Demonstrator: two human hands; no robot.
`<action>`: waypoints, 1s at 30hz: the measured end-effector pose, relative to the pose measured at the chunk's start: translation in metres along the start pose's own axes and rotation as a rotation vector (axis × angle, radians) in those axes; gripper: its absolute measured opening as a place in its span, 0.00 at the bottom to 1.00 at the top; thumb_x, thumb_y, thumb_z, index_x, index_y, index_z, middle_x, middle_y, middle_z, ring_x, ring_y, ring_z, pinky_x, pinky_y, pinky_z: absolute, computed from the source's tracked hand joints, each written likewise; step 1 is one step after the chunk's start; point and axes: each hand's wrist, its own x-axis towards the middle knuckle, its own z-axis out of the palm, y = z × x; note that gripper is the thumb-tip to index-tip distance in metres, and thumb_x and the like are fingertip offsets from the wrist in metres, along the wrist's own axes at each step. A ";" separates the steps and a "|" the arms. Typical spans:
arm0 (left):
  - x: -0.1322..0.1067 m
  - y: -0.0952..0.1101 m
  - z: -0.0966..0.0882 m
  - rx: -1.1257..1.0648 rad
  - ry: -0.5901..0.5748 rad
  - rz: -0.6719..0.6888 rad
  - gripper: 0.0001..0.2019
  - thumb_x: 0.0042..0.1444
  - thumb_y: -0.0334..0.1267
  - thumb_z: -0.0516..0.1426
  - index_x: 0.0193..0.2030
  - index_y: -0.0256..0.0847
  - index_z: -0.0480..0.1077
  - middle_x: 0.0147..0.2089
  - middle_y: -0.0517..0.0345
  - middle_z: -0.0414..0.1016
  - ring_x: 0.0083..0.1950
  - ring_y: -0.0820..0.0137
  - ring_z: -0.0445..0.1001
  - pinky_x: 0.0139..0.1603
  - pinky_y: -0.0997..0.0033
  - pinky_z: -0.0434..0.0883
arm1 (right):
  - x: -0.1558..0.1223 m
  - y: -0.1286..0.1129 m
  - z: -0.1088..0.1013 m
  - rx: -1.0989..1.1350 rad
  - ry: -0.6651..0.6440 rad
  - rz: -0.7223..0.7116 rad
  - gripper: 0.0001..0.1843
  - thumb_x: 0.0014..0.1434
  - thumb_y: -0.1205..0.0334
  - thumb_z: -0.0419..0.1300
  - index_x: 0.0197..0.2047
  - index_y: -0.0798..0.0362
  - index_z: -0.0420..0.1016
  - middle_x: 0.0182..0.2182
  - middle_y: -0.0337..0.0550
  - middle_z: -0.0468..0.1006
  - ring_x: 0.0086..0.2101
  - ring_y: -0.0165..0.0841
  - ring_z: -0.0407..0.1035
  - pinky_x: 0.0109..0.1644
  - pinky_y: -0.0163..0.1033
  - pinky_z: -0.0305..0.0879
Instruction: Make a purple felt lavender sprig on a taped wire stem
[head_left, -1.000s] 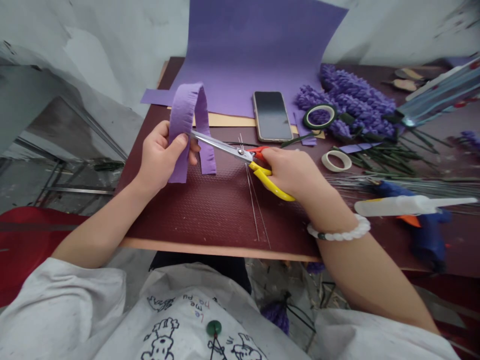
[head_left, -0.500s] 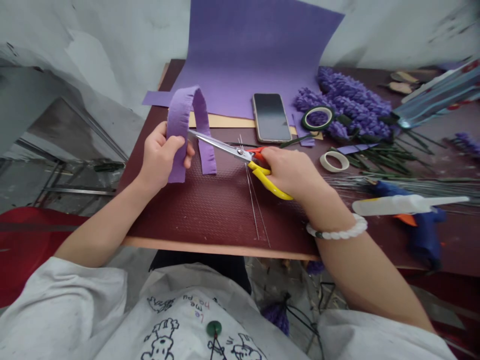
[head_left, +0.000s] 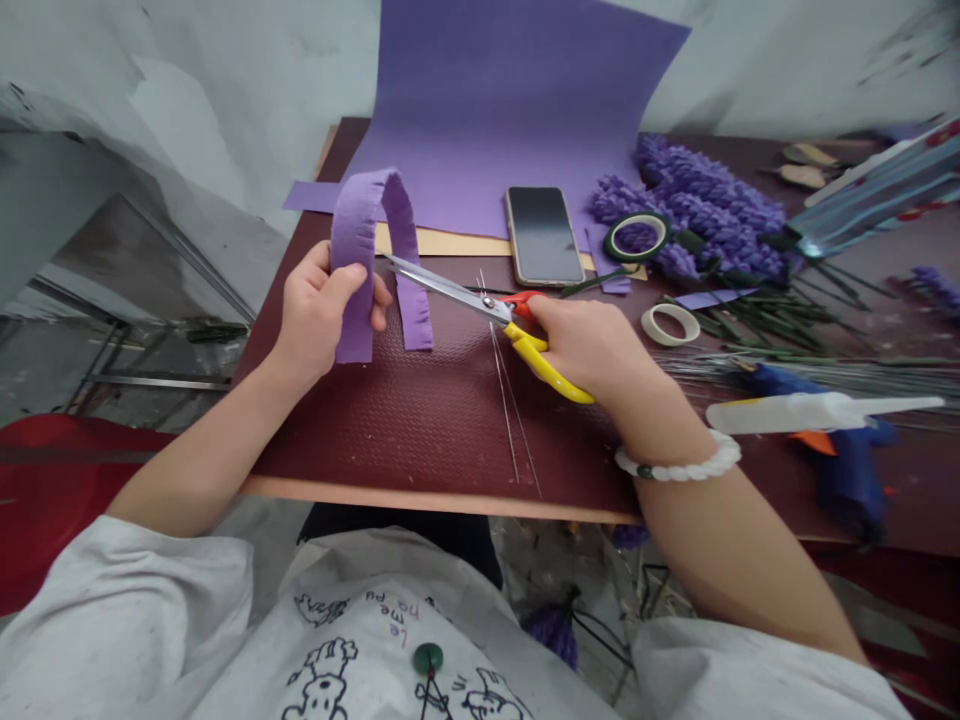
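the yellow-handled scissors have drawn back slightly, their steel blades now a little spread, with the tips just beside the fringed lilac paper strip and no cut visible. the left hand pinches the strip between thumb and fingers, bending it into an arch above the pebbled maroon mat, its free end touching the mat; the right hand closes around the scissor handles. the strip looks soft and matte, with finely snipped edges; thin steel wires lie below the scissors.
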 end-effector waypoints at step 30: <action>-0.001 -0.002 0.000 0.109 -0.053 -0.053 0.09 0.53 0.39 0.57 0.32 0.43 0.59 0.21 0.65 0.68 0.17 0.73 0.70 0.16 0.74 0.64 | 0.002 -0.004 -0.001 -0.073 -0.024 0.065 0.27 0.57 0.43 0.47 0.38 0.55 0.77 0.28 0.54 0.79 0.26 0.40 0.68 0.28 0.39 0.42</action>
